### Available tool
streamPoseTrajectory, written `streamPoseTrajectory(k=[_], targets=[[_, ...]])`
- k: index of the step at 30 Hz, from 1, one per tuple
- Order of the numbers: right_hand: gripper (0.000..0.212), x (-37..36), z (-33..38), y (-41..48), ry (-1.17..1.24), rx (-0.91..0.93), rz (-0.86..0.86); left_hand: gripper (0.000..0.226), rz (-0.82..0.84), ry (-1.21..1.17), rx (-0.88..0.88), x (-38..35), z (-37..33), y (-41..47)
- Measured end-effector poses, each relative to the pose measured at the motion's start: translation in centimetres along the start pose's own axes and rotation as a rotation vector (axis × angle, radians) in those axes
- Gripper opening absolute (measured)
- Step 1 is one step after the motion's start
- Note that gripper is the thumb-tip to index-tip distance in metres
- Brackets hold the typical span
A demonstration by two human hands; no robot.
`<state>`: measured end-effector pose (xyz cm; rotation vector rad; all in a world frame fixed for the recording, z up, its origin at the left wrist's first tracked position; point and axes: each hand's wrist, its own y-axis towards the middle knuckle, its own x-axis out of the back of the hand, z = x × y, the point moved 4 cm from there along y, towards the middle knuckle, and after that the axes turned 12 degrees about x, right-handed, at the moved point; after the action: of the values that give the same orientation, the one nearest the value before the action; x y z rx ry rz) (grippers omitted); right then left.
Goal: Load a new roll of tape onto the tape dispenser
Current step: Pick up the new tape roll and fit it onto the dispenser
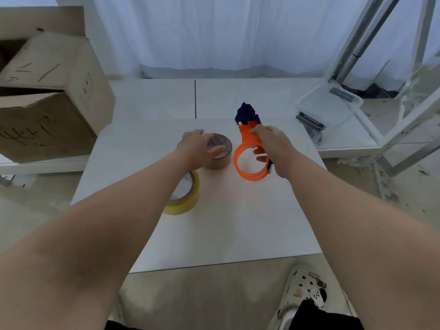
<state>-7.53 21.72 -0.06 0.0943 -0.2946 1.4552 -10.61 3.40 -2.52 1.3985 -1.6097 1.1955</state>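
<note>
Orange tape dispenser [247,139] (dark-blue cutter head, empty ring) clamped in right hand [269,144], fingers curled round its frame, over white table [238,222]. Brown tape roll [220,160] flat just beside, left hand [200,146] fingers curled over its rim. Yellow tape roll [190,198] nearer.

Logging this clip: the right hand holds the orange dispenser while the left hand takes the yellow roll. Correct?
Not quite. The head view shows the left hand holding the brown roll. The yellow roll lies nearer, not in the hand. The right hand does hold the orange dispenser.
</note>
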Motion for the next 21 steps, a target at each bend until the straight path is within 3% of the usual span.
streamPoseTrajectory(k=[3, 6, 9, 14, 18, 21], targets=[[0.030, -0.1, 0.8, -0.1, 0.017, 0.009, -0.013, 0.045, -0.079, -0.266, -0.069, 2.2, -0.1, -1.3], [0.027, -0.9, 1.8, -0.4, 0.023, 0.032, 0.010, 0.050, 0.151, -0.576, -0.035, 3.2, -0.6, -3.1], [0.039, -2.9, 3.1, -1.0, 0.058, 0.085, 0.087, 0.049, 0.293, -0.530, -0.013, 3.9, -0.3, -4.9], [0.059, -6.2, 4.1, -3.0, 0.016, 0.037, 0.370, 0.028, 0.120, -0.381, 0.027, 5.8, 3.4, -6.7], [0.034, -6.8, 4.3, -4.6, -0.066, 0.030, 0.551, 0.023, 0.023, -0.335, 0.012, 7.3, 6.2, -8.0], [0.025, -6.9, 5.0, -5.4, -0.087, 0.057, 0.534, 0.020, 0.005, -0.374, 0.011, 7.7, 6.8, -8.5]])
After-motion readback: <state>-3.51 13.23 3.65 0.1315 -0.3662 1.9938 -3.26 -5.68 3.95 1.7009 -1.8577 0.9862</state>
